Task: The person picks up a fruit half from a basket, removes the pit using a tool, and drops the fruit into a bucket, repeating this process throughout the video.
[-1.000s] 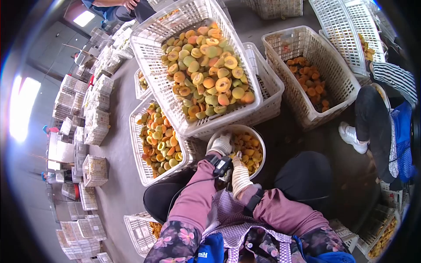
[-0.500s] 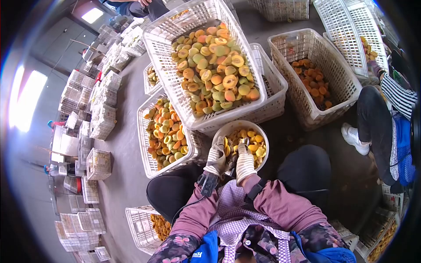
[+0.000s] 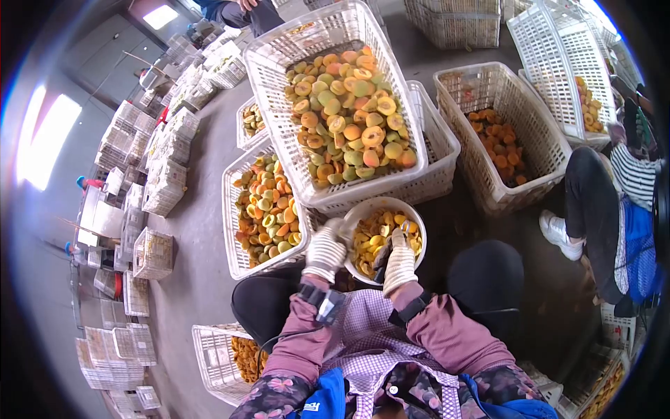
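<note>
A white bucket [image 3: 420, 260] between my knees holds yellow-orange apricot pieces [image 3: 368, 241]. My right hand [image 3: 400, 264], in a striped knit glove with dark finger parts, is closed over the bucket's near side. A small tool with a shiny, bluish end [image 3: 409, 226] sticks out past its fingers; its exact kind does not show. At the bucket's left rim is my left hand [image 3: 326, 251], gloved alike, its fingers smeared by motion. Just beyond the bucket, a tilted white crate [image 3: 307, 190] carries halved apricots [image 3: 349, 115]. Another crate of apricot halves [image 3: 234, 255] stands to the left.
On the right, a deep crate [image 3: 499, 192] contains orange halves. A co-worker's leg and white shoe [image 3: 560, 234] are beside it. A low crate [image 3: 209, 363] with orange fruit sits behind my left knee. Stacked crates [image 3: 164, 185] line the far left floor.
My left hand has moved from inside the bucket out to its left rim, away from my right hand. My right hand stays over the bucket. The view has shifted slightly.
</note>
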### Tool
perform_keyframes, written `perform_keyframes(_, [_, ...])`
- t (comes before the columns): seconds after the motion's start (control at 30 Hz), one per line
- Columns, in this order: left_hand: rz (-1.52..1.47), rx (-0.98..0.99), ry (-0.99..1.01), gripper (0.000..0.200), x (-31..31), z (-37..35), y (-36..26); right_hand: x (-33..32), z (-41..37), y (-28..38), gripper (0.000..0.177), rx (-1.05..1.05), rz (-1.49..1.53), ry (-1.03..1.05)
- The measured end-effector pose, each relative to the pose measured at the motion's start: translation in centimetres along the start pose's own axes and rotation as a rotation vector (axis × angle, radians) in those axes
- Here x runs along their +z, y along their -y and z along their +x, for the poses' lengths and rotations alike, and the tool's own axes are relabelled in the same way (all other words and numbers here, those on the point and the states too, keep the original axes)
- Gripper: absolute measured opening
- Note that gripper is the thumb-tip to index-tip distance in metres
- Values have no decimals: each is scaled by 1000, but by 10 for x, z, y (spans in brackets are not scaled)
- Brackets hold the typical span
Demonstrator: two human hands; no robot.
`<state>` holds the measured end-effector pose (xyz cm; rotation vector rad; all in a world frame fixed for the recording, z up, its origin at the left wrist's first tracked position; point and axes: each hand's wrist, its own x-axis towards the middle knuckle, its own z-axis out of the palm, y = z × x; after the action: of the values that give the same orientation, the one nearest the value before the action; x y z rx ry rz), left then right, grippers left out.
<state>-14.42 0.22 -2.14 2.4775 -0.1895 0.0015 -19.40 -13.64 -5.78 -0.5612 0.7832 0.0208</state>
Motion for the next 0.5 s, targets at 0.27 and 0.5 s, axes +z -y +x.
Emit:
perform_keyframes(0.27, [255, -61, 85, 44, -26, 158, 23, -5, 25, -47, 28, -172, -256, 57])
perform_keyframes(0.5, [364, -281, 342, 46, 41, 209, 59, 35, -15, 6, 30, 116, -186, 120])
